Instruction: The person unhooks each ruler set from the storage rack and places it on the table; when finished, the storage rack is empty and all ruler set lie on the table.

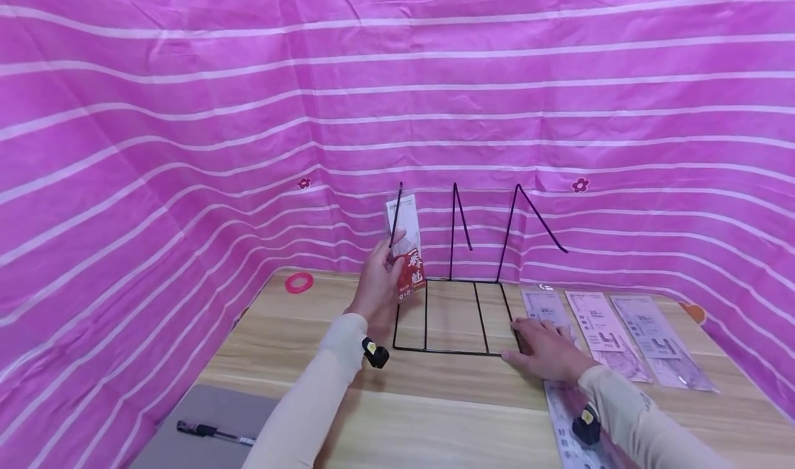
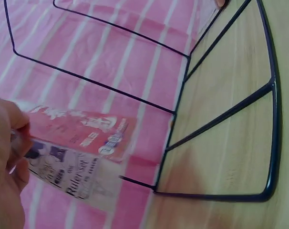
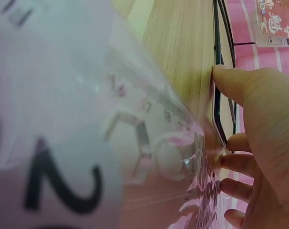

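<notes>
Pink striped cloth (image 1: 186, 145) is backing the table (image 1: 435, 407); left hand (image 1: 379, 283) is pinching a red packet (image 1: 406, 248) beside the wire rack (image 1: 456, 310), right hand (image 1: 546, 352) is lying flat, pressing clear packets (image 1: 596, 324).

One black wire divider rack (image 1: 462, 317) with three upright loops; one red-and-white printed packet (image 1: 406, 252); four clear pink-tinted flat packets (image 1: 599, 321); one pink ring (image 1: 299, 282); one black pen (image 1: 214, 432); two hands (image 1: 546, 352).
</notes>
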### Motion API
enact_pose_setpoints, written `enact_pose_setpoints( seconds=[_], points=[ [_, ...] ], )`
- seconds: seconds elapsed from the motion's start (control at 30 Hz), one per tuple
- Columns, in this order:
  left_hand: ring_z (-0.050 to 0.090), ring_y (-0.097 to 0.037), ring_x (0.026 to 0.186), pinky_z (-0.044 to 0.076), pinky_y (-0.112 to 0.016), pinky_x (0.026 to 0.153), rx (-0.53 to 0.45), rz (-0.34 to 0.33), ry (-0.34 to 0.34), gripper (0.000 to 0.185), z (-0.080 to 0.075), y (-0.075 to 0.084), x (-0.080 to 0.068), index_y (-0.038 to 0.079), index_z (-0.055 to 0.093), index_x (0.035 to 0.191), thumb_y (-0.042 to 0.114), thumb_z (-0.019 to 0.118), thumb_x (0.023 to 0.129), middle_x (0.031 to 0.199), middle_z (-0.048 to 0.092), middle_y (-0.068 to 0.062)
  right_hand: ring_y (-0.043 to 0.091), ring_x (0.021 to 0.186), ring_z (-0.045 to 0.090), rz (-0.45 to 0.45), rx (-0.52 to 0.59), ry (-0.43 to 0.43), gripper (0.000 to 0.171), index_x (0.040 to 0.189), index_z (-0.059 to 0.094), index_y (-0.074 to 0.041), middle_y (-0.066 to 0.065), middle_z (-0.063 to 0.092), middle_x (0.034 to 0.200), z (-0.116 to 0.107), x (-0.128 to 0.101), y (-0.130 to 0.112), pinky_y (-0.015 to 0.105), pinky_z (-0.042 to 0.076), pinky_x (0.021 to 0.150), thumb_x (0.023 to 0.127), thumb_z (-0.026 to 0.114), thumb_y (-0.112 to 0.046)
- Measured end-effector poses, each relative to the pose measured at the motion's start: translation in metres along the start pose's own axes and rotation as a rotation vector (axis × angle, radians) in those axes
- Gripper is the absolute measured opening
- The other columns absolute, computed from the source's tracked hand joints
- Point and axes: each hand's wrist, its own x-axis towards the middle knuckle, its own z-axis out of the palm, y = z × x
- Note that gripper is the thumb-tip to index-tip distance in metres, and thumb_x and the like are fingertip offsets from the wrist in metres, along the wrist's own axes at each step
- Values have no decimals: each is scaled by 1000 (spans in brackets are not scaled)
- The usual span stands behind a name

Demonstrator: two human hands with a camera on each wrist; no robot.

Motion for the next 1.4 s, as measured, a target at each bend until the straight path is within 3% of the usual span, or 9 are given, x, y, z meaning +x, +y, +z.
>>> enact_pose_setpoints(
  seconds=[0.13, 0.2, 0.3, 0.53, 0.67, 0.97, 1.13, 1.3, 1.4],
  points=[
    [67, -23, 98, 61, -28, 78, -11, -1, -77, 67, -11, 6, -6, 32, 46, 159, 2, 64, 102, 127, 67, -16, 56, 147, 37, 4, 6, -4, 87, 153, 51, -4, 26, 46, 160, 3, 2, 1, 81, 21, 116, 95, 65, -67],
    [64, -22, 89, 59, -27, 73, -11, -12, -101, 66, -17, 8, -10, 31, 46, 159, 3, 64, 102, 111, 67, -15, 56, 147, 37, 6, 8, -6, 87, 153, 51, -4, 26, 46, 160, 4, 3, 1, 82, 20, 116, 95, 65, -67],
    [60, -20, 86, 56, -26, 70, 0, -33, -132, 64, -26, 10, -17, 31, 47, 157, 4, 65, 102, 102, 64, -13, 57, 148, 36, 10, 21, -7, 87, 153, 51, -4, 27, 45, 161, 5, 2, 1, 83, 17, 116, 94, 66, -65],
    [57, -19, 87, 50, -24, 61, 32, -30, -178, 63, -39, 14, -34, 31, 48, 156, 5, 66, 102, 102, 63, -11, 57, 148, 36, 5, 12, -6, 86, 154, 50, -4, 26, 45, 161, 5, 1, 4, 82, 19, 115, 95, 65, -66],
    [56, -18, 88, 49, -25, 65, 40, -26, -188, 63, -43, 21, -42, 34, 48, 156, 7, 67, 102, 101, 61, -8, 57, 149, 34, 10, 17, -5, 86, 154, 50, -4, 26, 45, 161, 2, 4, 6, 82, 17, 116, 95, 65, -64],
    [57, -19, 87, 51, -25, 72, -51, -83, -193, 64, -52, 42, -72, 35, 49, 155, 8, 68, 101, 109, 66, -8, 57, 146, 37, -12, 2, 6, 86, 153, 50, -1, 28, 46, 160, -3, 7, 7, 81, 22, 114, 96, 65, -64],
    [56, -21, 89, 53, -24, 70, -83, -127, -198, 64, -58, 51, -93, 43, 47, 154, 10, 67, 103, 113, 68, -6, 57, 145, 38, -22, 2, 13, 85, 152, 51, 0, 28, 47, 158, -3, 8, 6, 80, 25, 113, 96, 66, -62],
    [54, -23, 89, 51, -22, 69, -97, -123, -219, 64, -64, 59, -112, 45, 44, 154, 11, 66, 104, 110, 67, -5, 56, 144, 40, -26, -1, 13, 85, 152, 51, 0, 28, 48, 158, -2, 7, 5, 79, 27, 112, 96, 67, -62],
    [54, -23, 91, 51, -22, 68, -104, -106, -223, 65, -68, 63, -120, 46, 42, 154, 11, 65, 104, 122, 67, 0, 57, 145, 39, -21, -1, 6, 86, 153, 50, -1, 28, 47, 159, -2, 7, 5, 79, 26, 112, 95, 67, -63]
  ],
)
